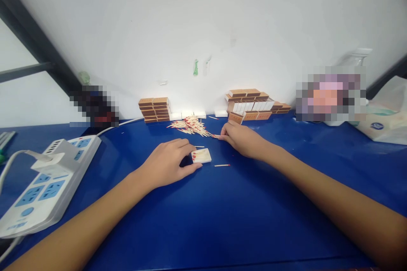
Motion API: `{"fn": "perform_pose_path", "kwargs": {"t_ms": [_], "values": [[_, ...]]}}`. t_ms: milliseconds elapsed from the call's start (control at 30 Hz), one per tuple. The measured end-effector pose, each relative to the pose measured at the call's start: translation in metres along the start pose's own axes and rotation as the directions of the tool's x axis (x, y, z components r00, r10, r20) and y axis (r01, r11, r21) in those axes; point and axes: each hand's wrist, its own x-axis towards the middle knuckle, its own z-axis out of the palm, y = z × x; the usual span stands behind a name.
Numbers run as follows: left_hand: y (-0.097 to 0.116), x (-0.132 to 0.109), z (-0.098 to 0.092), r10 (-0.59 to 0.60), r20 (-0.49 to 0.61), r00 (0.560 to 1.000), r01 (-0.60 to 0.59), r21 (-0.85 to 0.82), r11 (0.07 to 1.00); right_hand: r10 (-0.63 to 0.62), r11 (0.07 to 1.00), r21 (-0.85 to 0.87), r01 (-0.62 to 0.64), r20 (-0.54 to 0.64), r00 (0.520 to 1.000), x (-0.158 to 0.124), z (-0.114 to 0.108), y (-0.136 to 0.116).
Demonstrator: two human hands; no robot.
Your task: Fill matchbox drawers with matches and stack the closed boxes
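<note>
My left hand (167, 161) holds a small white matchbox tray (207, 155) on the blue table, thumb at its near side and fingers at its far side. Several red-tipped matches lie inside the tray. Just beyond, my right hand (242, 139) is closed in a pinch at the right end of a heap of loose matches (190, 125). Its fingertips are on matches (216, 136); how many they grip is hidden. One single match (222, 165) lies to the right of the tray, and another (199, 147) lies behind it.
Stacked brown matchboxes (154, 109) stand by the wall at left, more matchboxes (251, 93) at right. White trays (199, 114) line the wall between them. A power strip (71, 186) with a plugged-in charger occupies the left side. A tissue pack (381, 118) sits far right.
</note>
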Motion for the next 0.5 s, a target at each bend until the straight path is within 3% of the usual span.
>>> {"fn": "perform_pose_path", "kwargs": {"t_ms": [500], "values": [[0.0,0.0,0.001,0.015,-0.01,1.0,-0.015,0.002,1.0,-0.087,0.994,0.067,0.082,0.067,0.994,-0.007,-0.012,0.004]]}}
